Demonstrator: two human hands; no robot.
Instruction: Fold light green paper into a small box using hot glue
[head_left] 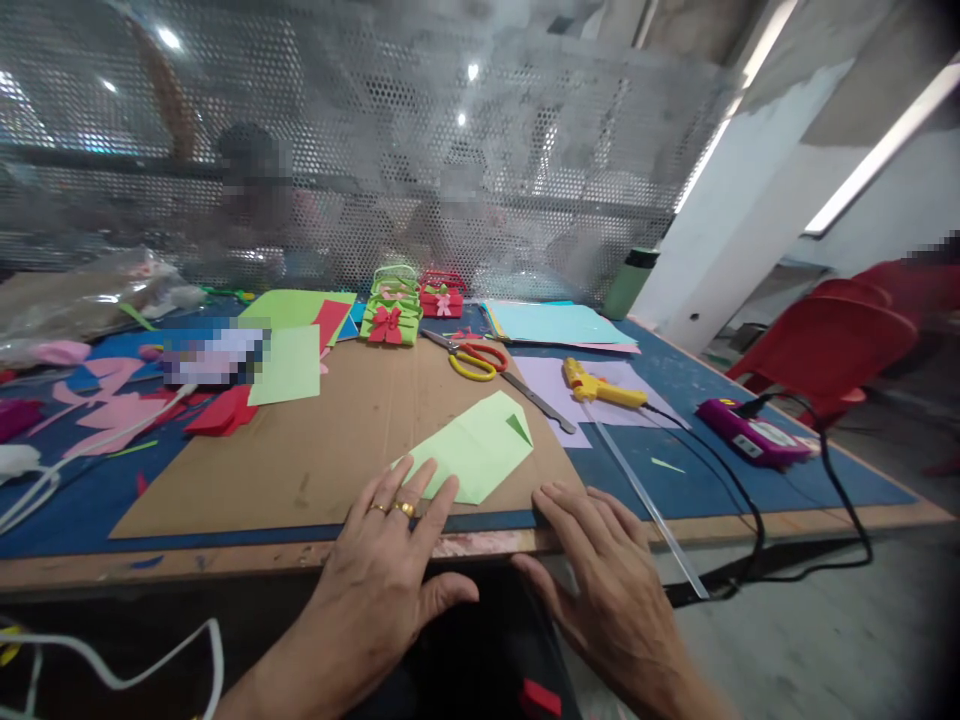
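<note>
My left hand [390, 555] lies flat at the table's front edge, fingers spread, its fingertips on the near corner of a folded light green paper [476, 445]. Two gold rings show on its fingers. My right hand [600, 570] rests flat beside it over the table edge, fingers stretched out, just right of the paper and holding nothing. The paper lies on a brown cardboard sheet [330, 440] with one corner folded into a darker green triangle.
Scissors with red and yellow handles [476, 360], a yellow glue gun [600, 387] with a black cable, a clear ruler [645, 495], a purple device [750, 435], small green and red paper baskets [409, 310], coloured paper sheets and scraps. Red chairs [832, 350] stand right. People sit behind a perforated screen.
</note>
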